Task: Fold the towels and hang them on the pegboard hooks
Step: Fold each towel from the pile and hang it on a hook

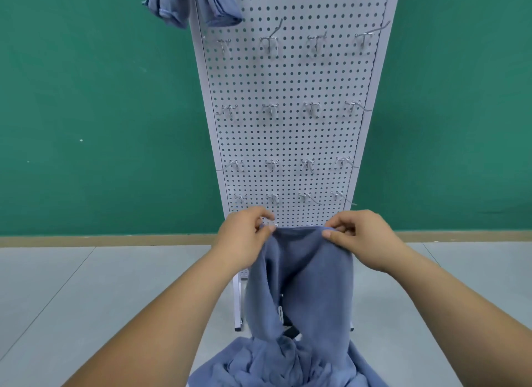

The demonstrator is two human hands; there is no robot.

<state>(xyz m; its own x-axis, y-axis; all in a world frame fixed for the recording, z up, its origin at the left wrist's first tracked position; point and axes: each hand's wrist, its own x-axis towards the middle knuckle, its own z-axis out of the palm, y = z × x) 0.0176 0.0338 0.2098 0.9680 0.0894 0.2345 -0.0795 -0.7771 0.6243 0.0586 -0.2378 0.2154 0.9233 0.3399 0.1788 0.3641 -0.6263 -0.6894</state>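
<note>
A heap of blue towels [276, 363] lies nearest, one towel [305, 274] rising from it with its top edge pinched by the left hand [244, 242] and right hand [359, 239]. Beyond stands the white pegboard [288, 127] with hooks [270, 108]; two folded towels [193, 3] hang at its top left.

Single head-worn view, facing forward and down toward pegboard [288, 133], seemingly near; wide-angle.

Cloth, metal and painted surfaces, by item

Towel [311, 277]: blue-grey cloth, soft matt nap, finely fuzzy. Hung towels [172, 6] at the pegboard's top left corner: like blue cloth, matt. Pegboard [288, 78]: white perforated sheet, apparently painted metal, smooth, faint sheen. Hooks [270, 110]: bare metal wire, shiny. Wall [86, 98]: green, matt. Floor [86, 286]: pale grey, smooth, slight sheen.
</note>
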